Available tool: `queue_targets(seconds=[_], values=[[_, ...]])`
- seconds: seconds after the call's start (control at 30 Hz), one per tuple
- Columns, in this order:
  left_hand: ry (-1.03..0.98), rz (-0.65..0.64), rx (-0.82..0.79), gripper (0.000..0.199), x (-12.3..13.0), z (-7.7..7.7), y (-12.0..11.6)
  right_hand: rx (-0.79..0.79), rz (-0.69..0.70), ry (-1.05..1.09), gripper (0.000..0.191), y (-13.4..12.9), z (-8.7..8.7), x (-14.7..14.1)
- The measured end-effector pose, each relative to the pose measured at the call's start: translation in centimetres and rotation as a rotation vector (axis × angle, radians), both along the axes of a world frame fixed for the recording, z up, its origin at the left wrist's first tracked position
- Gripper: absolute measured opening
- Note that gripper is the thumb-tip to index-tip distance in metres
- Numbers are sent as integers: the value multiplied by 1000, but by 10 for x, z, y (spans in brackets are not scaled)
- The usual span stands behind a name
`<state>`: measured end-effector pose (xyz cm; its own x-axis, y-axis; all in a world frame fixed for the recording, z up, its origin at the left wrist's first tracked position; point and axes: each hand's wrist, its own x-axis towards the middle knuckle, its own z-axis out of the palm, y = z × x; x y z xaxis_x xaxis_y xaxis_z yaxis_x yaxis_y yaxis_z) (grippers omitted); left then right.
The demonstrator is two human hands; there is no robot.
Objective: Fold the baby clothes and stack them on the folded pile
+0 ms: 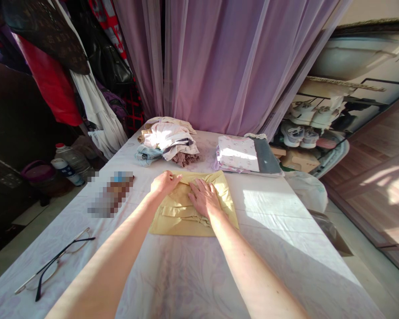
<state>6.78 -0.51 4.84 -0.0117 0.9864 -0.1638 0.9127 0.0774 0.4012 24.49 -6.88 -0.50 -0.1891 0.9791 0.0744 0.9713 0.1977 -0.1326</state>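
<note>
A yellow garment (186,226) lies folded into a rough rectangle on the table, with creased layers on top. At its upper left edge, my left hand (166,182) has its fingers pinched together on the yellow cloth. My right hand (204,197) rests flat on the middle of the garment, fingers spread. Behind it to the left is a loose heap of clothes (173,139). Folded clothes (237,153), white and printed on top of dark grey, are stacked behind it to the right.
Eyeglasses (49,261) and a blurred-out item (113,195) lie at the left of the cloth-covered table (186,279). A purple curtain (216,66) hangs behind. Bottles (68,170) stand on the floor left; a shoe rack (319,115) is at the right.
</note>
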Motion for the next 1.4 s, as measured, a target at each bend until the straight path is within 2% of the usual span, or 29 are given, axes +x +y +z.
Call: queue_targets(seconds=[0.13, 0.33, 0.5, 0.67, 0.73, 0.8, 0.87, 0.93, 0.97, 1.1, 1.4], values=[[34, -20, 8, 31, 1, -1, 4, 20, 9, 9, 53, -1, 1, 0], [49, -39, -42, 35, -9, -8, 4, 31, 2, 15, 55, -2, 4, -1], [158, -2, -16, 30, -3, -15, 8, 14, -8, 9, 54, -3, 8, -2], [243, 19, -33, 37, -5, -5, 6, 21, -5, 13, 54, -2, 7, -2], [267, 3, 51, 36, -3, 0, -1, 23, -3, 28, 54, -1, 6, -2], [243, -119, 217, 35, 5, -1, -9, -5, -7, 38, 55, 1, 6, -3], [163, -344, 333, 39, 18, -9, -17, -49, -16, 43, 55, 2, 6, -4], [95, -506, 280, 45, 31, -20, -21, -61, -21, 58, 55, 2, 6, -5], [86, -530, 221, 47, 36, -26, -23, -51, -22, 68, 55, 1, 7, -5], [118, -493, 75, 53, 38, -40, -23, -9, -28, 85, 54, -1, 8, -5], [215, -412, 94, 61, 14, -44, -17, -29, -11, 63, 52, -3, 8, -4]])
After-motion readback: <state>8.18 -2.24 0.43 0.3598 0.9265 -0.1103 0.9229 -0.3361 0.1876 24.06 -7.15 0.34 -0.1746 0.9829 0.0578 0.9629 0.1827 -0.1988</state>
